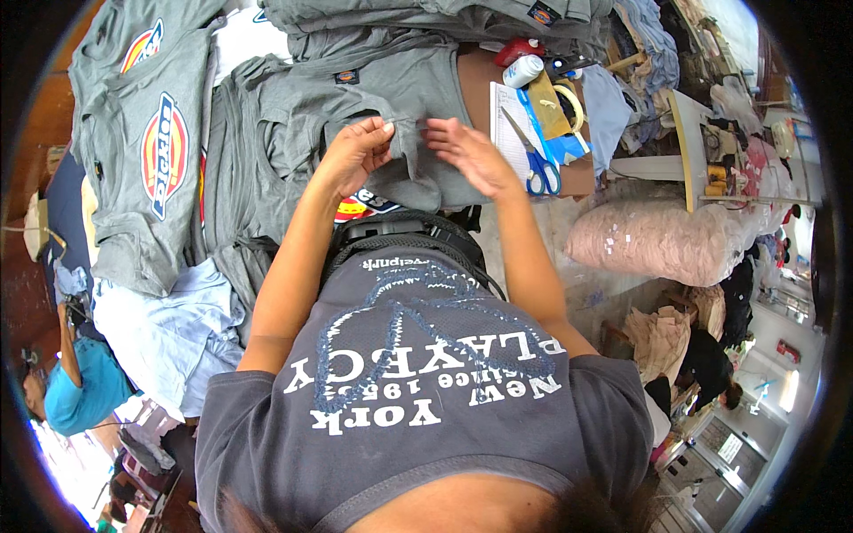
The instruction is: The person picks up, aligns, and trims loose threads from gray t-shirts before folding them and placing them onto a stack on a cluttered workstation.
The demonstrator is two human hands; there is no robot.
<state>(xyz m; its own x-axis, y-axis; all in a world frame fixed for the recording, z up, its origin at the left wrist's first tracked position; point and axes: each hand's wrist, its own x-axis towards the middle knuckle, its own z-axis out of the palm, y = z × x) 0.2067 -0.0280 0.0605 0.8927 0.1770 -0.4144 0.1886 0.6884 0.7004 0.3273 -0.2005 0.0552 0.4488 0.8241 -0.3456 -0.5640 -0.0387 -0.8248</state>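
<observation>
A grey T-shirt (418, 182) lies spread on the table in front of me, with part of a red, yellow and blue print showing at its near edge. Over its left part, my left hand (357, 153) has thumb and forefinger pinched together; whatever is between them is too small to make out. Across from it, my right hand (469, 158) hovers above the shirt's right side, fingers stretched out and slightly blurred, with nothing visible in them.
More grey printed T-shirts (169, 169) are piled to the left, above light blue cloth (169, 324). Right of my hands lie blue-handled scissors (540, 171), a paper pad (506, 133), a tape roll (569, 108) and a white bottle (522, 71). A person in blue (84, 382) is at far left.
</observation>
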